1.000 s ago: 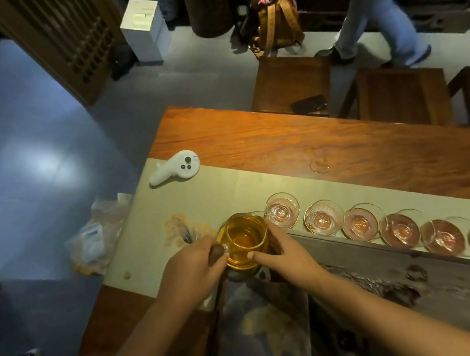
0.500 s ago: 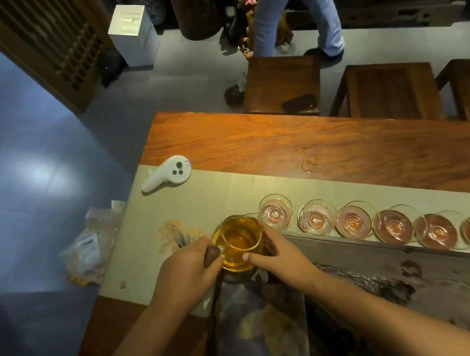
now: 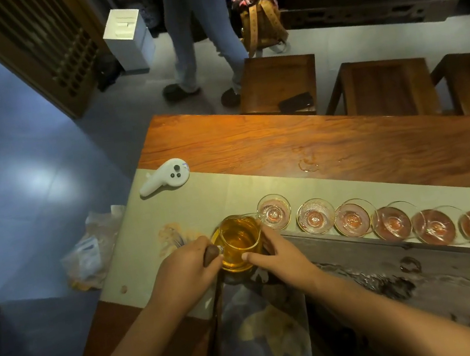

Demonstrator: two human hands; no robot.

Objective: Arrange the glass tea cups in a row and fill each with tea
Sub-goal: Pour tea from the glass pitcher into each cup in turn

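1. The left hand grips the dark brown wooden handle of a clear glass pitcher of amber tea, fingers curled round it.
2. The right hand steadies the pitcher's other side, thumb and fingers curled against the glass wall.
3. The pitcher sits at the left end of a pale green cloth runner on the reddish wooden bench, its spout touching or just above the nearest cup.
4. Six small clear glass tea cups stand in a row running right from the pitcher, rims nearly touching, along the far edge of a dark carved tea tray.
5. A white handheld controller lies at the runner's far left corner, well apart from the cups.
6. Beyond the bench, a person in jeans stands beside wooden stools.
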